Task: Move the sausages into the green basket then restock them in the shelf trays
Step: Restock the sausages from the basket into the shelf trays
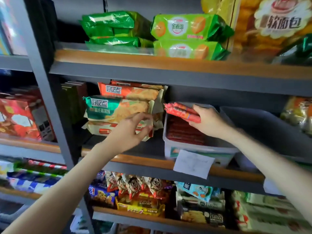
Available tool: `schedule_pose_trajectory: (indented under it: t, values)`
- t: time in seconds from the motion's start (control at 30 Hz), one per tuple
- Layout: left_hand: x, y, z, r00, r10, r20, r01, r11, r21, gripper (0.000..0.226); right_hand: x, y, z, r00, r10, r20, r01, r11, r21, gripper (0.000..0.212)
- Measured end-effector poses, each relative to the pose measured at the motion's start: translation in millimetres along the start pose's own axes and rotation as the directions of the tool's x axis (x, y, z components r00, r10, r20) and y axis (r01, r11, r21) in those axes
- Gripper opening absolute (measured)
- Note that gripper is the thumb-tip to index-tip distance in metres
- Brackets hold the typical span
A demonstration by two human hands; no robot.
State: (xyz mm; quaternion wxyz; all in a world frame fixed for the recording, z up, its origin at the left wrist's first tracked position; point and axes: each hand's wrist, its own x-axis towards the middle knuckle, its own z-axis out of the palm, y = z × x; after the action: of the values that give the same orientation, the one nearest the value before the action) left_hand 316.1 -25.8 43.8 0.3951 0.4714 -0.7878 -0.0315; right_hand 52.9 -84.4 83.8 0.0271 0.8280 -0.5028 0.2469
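Observation:
My right hand (208, 121) grips a bundle of red sausages (181, 110) just above a clear plastic shelf tray (199, 147) on the middle shelf. More red sausages (184, 132) lie inside that tray. My left hand (133, 130) hovers in front of the stacked biscuit packs (116, 108) left of the tray, fingers loosely spread and holding nothing. The green basket is not in view.
A grey tray (263, 125) stands to the right of the sausage tray. A paper label (194, 163) hangs on the shelf edge. Green cracker packs (189, 27) fill the upper shelf; snack bags (135, 186) crowd the lower one. A grey upright post (50, 98) stands at left.

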Motion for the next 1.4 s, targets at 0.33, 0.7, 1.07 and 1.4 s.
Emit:
schedule_pose_trajectory:
  t: [0.33,0.7,1.07,1.4]
  values:
    - [54,-35,37,0.98,0.182,0.083,-0.183,0.983,0.004,0.06,27,52,56,0.86,0.131,0.493,0.07,0.927,-0.368,0.059]
    - [63,-41,56,0.871,0.154,0.467,-0.094,0.984,-0.148,0.076,28,56,74,0.593,0.225,0.773,0.054,0.947,-0.317,0.093]
    - [55,-41,69,0.908,0.246,0.34,-0.17,0.956,-0.239,0.068,45,61,68,0.657,0.202,0.726,0.178,0.895,-0.41,0.075]
    - [57,-44,81,0.913,0.354,0.203,-0.291,0.914,-0.284,0.052,28,53,68,0.625,0.192,0.757,0.195,0.9,-0.389,0.073]
